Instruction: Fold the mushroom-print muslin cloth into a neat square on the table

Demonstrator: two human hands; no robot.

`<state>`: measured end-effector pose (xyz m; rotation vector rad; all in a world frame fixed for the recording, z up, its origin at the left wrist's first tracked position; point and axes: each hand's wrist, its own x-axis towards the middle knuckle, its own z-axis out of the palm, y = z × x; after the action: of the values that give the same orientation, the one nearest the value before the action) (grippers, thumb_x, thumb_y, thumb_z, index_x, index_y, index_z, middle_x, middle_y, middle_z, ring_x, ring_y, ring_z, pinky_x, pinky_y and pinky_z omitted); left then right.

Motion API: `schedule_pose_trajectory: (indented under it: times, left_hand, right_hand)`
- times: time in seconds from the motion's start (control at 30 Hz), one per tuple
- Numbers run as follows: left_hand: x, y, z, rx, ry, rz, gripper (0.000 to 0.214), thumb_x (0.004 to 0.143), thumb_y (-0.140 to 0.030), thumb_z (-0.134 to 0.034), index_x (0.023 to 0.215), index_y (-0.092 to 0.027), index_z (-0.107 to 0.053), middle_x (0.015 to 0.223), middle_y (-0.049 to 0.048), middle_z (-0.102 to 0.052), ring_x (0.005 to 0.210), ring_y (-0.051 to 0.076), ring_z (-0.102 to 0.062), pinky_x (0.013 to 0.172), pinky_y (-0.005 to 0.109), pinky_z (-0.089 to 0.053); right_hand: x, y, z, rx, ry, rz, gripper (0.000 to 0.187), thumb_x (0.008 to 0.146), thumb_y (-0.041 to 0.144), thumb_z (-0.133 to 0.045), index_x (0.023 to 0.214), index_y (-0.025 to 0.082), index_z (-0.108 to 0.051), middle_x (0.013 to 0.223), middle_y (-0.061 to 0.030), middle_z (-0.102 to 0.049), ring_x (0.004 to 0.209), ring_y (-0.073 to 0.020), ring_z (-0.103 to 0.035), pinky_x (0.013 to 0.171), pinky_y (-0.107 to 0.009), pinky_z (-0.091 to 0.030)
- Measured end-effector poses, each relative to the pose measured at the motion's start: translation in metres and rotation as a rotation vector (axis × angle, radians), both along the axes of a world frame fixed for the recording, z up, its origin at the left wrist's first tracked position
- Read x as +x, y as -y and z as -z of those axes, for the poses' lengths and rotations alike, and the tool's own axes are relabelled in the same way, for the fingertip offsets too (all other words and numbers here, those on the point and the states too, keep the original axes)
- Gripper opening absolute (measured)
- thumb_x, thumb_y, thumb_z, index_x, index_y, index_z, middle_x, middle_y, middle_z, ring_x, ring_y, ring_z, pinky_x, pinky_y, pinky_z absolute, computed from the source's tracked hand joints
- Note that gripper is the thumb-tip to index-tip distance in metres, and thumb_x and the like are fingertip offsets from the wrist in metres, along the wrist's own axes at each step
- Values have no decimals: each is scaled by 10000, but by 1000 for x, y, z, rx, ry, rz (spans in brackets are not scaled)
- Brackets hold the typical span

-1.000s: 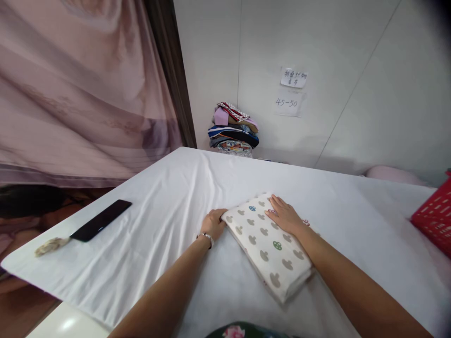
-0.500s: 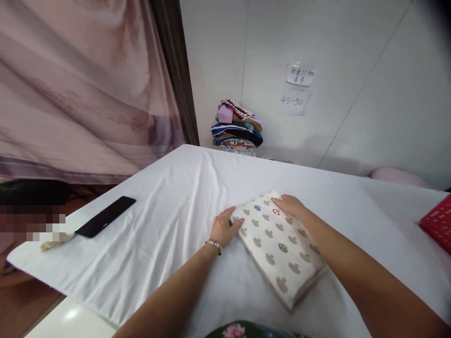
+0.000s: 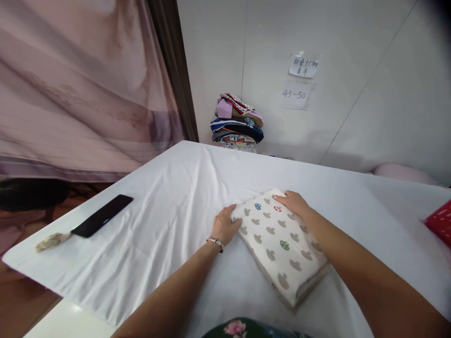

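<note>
A folded cream cloth [image 3: 278,246] printed with grey, blue, red and green shapes lies on the white-covered table [image 3: 169,206]. My left hand [image 3: 225,225] grips the cloth's left far corner, fingers curled around its edge. A thin bracelet sits on that wrist. My right hand [image 3: 295,203] rests on the cloth's far edge, fingers curled over it.
A black phone [image 3: 102,215] with a braided tassel [image 3: 51,241] lies near the table's left edge. A pile of folded clothes [image 3: 237,123] stands against the white wall behind the table. A red basket [image 3: 440,220] shows at the right edge. Pink curtain hangs left.
My right hand slid from flat on top of the cloth to its far edge. My left hand shifted slightly along the cloth's corner. The camera view moved a little.
</note>
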<state>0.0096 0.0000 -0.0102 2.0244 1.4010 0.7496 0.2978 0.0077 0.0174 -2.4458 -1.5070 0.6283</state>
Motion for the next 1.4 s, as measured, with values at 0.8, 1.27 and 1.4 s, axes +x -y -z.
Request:
schedule_pose_trajectory:
  times: [0.8,1.27,1.4]
  left_hand:
    - [29,83,-6,542,-221,811,611,853,-580,-366,1336,-205,-383,1388,92,-394,1309,264,-289,1079,481,-144]
    - [40,113,-7,566,-198,792,674,817,-649,-355,1320,-203,-409,1365,89,-428,1304,258,-300,1090,493,-86]
    - [46,127,-4,616,-199,857,739,812,-665,-334,1332,-142,-382,1349,126,-439,1293,263,-319,1088,493,-85]
  right_hand:
    - [40,66,-3,-55,-211,-86,588,721,698,-449,998,209,-619,1030,-87,-663,875,-255,-625,716,-321,-469]
    - [13,83,-20,62,209,-163,548,830,566,-357,1201,186,-493,1144,-148,-588,1046,-333,-531,839,-435,-398]
    - [-19,105,-10,372,341,-464,559,866,482,-362,1368,240,-312,1441,-60,-311,1334,-278,-209,1063,-455,-168]
